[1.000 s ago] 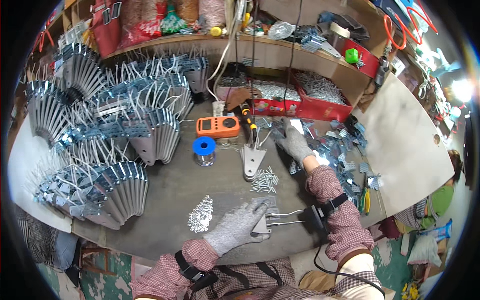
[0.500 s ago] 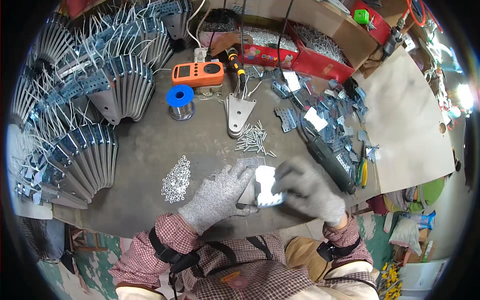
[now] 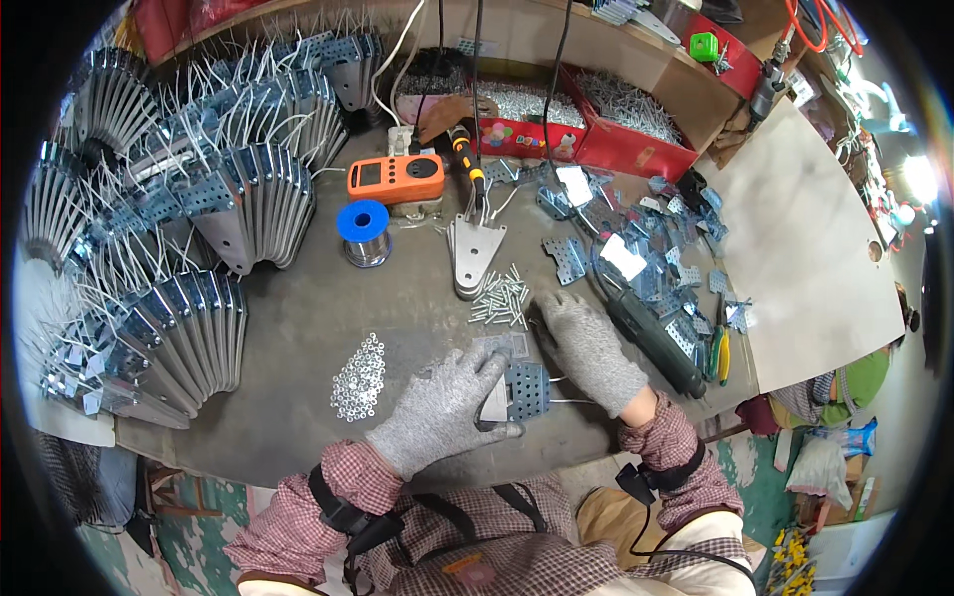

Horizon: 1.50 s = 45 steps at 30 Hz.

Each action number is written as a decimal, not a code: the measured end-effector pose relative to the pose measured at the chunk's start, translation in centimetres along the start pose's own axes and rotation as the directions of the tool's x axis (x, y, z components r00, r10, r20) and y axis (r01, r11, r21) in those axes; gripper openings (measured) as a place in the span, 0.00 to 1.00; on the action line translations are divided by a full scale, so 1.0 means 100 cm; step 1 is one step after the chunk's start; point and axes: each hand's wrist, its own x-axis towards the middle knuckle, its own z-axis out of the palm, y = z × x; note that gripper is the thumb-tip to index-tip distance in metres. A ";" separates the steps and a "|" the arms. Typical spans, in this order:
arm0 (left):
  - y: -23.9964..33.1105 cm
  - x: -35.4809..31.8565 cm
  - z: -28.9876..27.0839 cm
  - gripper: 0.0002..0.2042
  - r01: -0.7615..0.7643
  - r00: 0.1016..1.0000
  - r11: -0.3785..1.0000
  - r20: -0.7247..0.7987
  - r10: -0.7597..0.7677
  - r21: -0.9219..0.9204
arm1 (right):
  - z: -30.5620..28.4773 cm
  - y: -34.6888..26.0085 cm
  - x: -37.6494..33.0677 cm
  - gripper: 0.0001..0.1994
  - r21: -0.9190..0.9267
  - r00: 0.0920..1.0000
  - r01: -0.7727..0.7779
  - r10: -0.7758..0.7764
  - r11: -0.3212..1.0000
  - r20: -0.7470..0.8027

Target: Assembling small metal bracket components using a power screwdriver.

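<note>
My left hand (image 3: 442, 402), in a grey knit glove, grips a flat silver metal bracket (image 3: 495, 400) on the bench, its thumb along the near edge and its fingers over the far side. On the bracket's right end sits a bluish perforated metal plate (image 3: 528, 389), and two white wires stick out to the right of it. My right hand (image 3: 588, 350), also gloved, is beyond the plate, beside a small pile of screws (image 3: 500, 300). Its fingers curl downward, and whatever they pinch is hidden. A heap of small nuts (image 3: 358, 379) lies left of my left hand.
Wired brackets (image 3: 189, 338) stand in fanned rows at left. Farther back are an orange meter (image 3: 396, 178), a solder spool (image 3: 364, 234), stacked silver brackets (image 3: 474, 253) and red boxes (image 3: 636, 144) of hardware. Loose perforated plates (image 3: 646, 248), a black power tool (image 3: 656, 343) and pliers (image 3: 723, 348) lie at right.
My right hand has left the perforated plate and moved away from me to the edge of the screw pile. The plate, tilted and glaring before, now lies flat. My left hand stays on the bracket.
</note>
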 end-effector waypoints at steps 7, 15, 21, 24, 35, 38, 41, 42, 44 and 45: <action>-0.002 -0.003 0.006 0.47 0.041 0.999 0.999 0.027 -0.042 0.013 | -0.008 0.018 0.018 0.16 0.161 0.999 -0.013 0.008 0.987 0.033; -0.003 0.003 0.004 0.46 0.077 0.996 0.994 0.056 -0.073 -0.073 | -0.006 -0.028 -0.025 0.11 0.678 0.999 -0.045 0.024 0.734 0.041; -0.004 -0.002 0.011 0.45 0.092 0.996 0.995 0.010 -0.092 -0.023 | 0.006 -0.044 -0.034 0.21 0.412 0.975 0.178 -0.105 0.893 -0.195; -0.004 0.001 0.011 0.46 0.109 0.994 0.991 0.021 -0.108 -0.073 | 0.021 -0.051 -0.044 0.18 0.197 0.950 0.222 -0.166 0.955 -0.265; 0.008 0.006 0.002 0.47 0.072 0.997 0.997 0.038 -0.072 -0.010 | 0.000 0.000 0.024 0.16 0.004 0.997 -0.076 0.076 0.997 0.023; 0.004 0.003 -0.001 0.43 0.042 0.997 0.998 0.062 -0.045 0.051 | -0.018 -0.002 0.006 0.13 0.327 0.991 0.079 -0.038 0.942 -0.129; -0.001 0.000 0.008 0.42 -0.020 0.999 1.000 -0.038 0.020 0.015 | -0.014 -0.019 -0.041 0.10 0.636 0.998 0.065 -0.041 0.769 -0.052; -0.001 0.000 0.009 0.42 -0.019 0.999 1.000 -0.039 0.019 0.012 | -0.008 -0.021 -0.052 0.10 0.652 0.992 0.123 -0.097 0.748 -0.077; -0.002 -0.001 0.011 0.43 -0.014 0.999 1.000 -0.042 0.015 0.010 | 0.004 -0.031 -0.067 0.07 0.604 0.995 0.085 -0.097 0.793 -0.013; -0.002 0.000 0.012 0.44 0.002 0.998 1.000 -0.062 -0.003 -0.017 | 0.008 -0.033 -0.071 0.08 0.553 0.995 0.101 -0.098 0.827 -0.035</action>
